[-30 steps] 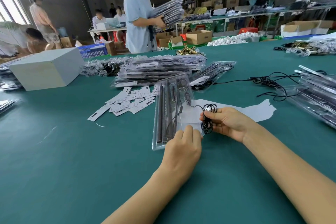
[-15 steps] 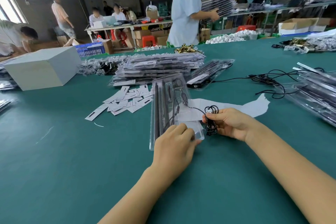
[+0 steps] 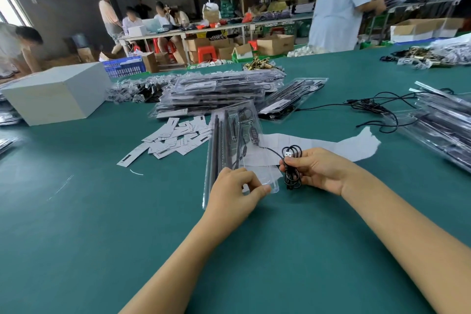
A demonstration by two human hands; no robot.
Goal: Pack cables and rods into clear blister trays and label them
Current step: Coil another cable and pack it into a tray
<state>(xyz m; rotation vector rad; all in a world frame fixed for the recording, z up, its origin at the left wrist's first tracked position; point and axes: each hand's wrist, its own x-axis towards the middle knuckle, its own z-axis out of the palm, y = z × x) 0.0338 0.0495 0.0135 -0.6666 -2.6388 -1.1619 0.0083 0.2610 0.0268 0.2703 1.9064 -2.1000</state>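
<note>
One clear tray (image 3: 230, 135) on the green table (image 3: 102, 237), two dark rods (image 3: 219, 140) inside. Left hand (image 3: 235, 195) pinches its near corner; right hand (image 3: 318, 169) grips one coiled cable (image 3: 292, 166) just beside it.

One head-worn wide-angle view looks forward and down, close over the green table (image 3: 76, 224), toward the workshop behind.

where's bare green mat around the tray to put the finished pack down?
Bare mat lies left of the blister tray, below the loose labels and the white box, and all along the near edge around both forearms. Crowded: behind the tray, the stack of packed trays; right, loose black cables and more trays.
</note>
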